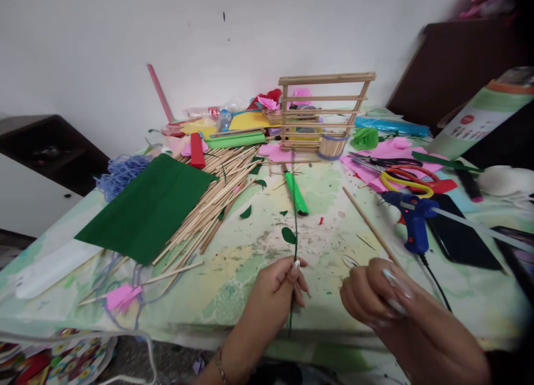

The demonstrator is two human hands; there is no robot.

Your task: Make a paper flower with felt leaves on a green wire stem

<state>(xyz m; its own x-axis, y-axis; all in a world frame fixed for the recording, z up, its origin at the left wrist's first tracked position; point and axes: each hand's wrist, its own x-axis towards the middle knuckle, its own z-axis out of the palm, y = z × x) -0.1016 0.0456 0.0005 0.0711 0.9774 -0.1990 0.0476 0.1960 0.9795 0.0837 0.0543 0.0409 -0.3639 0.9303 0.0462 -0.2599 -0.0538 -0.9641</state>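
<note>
My left hand (pixel 273 290) pinches a thin green stem (pixel 296 218) that stands nearly upright above the table's front part. One dark green leaf (pixel 288 235) sticks out from the left side of the stem, just above my fingers. To the right, my right hand (pixel 375 296) is curled with thumb and fingers together; whatever it may hold is hidden. A blue glue gun (pixel 413 221) with a clear glue stick lies beyond my right hand. Behind the stem rests a bright green rolled strip (pixel 296 193). Loose cut leaves (pixel 246 212) lie on the tablecloth nearby.
Many thin wooden sticks (pixel 212 198) are heaped at the left, beside a dark green sheet (pixel 146 212) and blue yarn (pixel 123 174). A small stick rack (pixel 325 98) stands at the back. Scissors (pixel 411 180), a phone (pixel 463 235) and a bottle (pixel 479 121) occupy the right.
</note>
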